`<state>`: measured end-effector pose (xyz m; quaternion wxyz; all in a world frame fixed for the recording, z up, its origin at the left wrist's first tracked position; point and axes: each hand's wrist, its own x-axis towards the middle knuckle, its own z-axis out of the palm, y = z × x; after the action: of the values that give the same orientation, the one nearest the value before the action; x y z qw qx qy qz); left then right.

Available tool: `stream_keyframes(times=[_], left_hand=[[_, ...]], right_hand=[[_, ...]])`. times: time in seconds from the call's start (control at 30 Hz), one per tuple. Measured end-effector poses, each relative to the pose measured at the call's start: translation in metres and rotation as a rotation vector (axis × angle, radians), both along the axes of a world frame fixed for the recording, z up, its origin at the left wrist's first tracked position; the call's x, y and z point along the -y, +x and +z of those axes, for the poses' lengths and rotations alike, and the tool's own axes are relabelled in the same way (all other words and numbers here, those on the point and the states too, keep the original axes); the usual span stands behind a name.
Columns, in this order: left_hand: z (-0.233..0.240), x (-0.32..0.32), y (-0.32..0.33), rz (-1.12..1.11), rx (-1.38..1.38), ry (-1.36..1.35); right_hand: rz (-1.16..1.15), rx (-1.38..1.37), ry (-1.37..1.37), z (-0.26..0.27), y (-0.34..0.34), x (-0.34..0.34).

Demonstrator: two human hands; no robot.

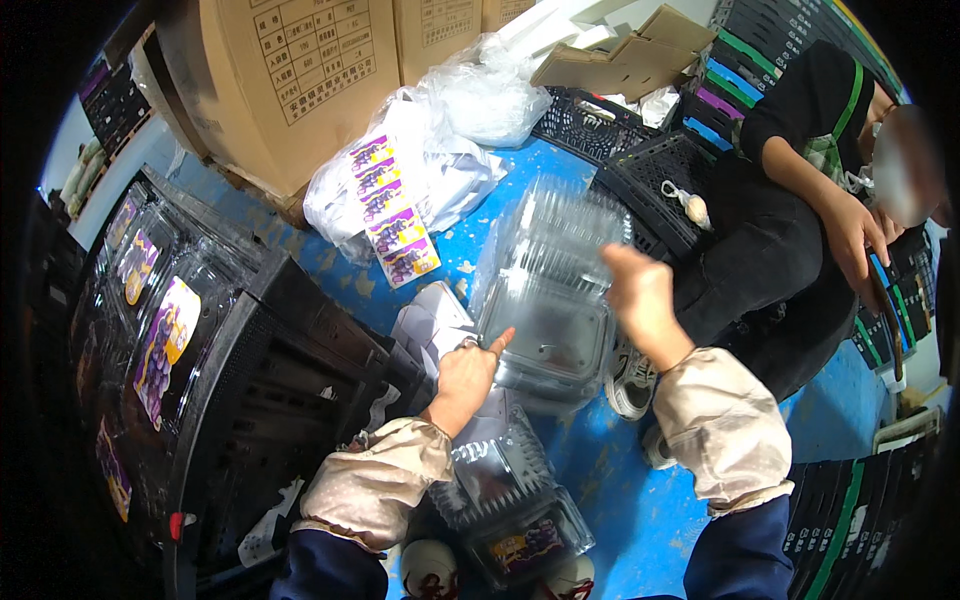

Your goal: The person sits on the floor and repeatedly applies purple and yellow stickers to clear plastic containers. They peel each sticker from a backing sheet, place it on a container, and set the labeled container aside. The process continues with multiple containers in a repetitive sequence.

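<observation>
A stack of clear plastic clamshell boxes [547, 330] lies in front of me above the blue floor. My left hand [466, 375] is at its near left edge, index finger stretched over the top box; whether it grips the stack is not clear. My right hand [641, 300], blurred, is at the right side of the stack with its fingers bent, and its hold cannot be made out. Below, by my shoes, lie more clear boxes, one bearing a grape-picture label [529, 544]. A strip of grape-picture stickers [394, 214] rests on a plastic bag [450, 172] beyond my left hand.
At left stands a black plastic crate [225, 375] with labelled clear boxes on top. Large cardboard cartons [300, 82] are behind. A seated person [795, 202] holds a phone at right, beside black crates [660, 187]. More stacked crates [847, 517] stand at lower right.
</observation>
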<state>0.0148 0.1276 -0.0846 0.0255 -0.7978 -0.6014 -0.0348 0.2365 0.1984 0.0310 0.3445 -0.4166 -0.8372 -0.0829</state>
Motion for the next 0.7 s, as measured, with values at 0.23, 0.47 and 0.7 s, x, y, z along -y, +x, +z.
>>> stream_keyframes(times=[0.23,0.47,0.7], left_hand=[[0.019,-0.019,-0.038,-0.047,0.113,-0.073],[0.099,-0.063,-0.056,0.284,0.832,0.190],[0.140,-0.047,-0.054,0.199,0.527,0.598]], right_hand=[[0.190,-0.079,0.077,0.076,0.028,0.115],[0.442,0.225,-0.326,-0.048,0.062,0.274],[0.489,0.535,-0.625,-0.118,0.021,0.306]])
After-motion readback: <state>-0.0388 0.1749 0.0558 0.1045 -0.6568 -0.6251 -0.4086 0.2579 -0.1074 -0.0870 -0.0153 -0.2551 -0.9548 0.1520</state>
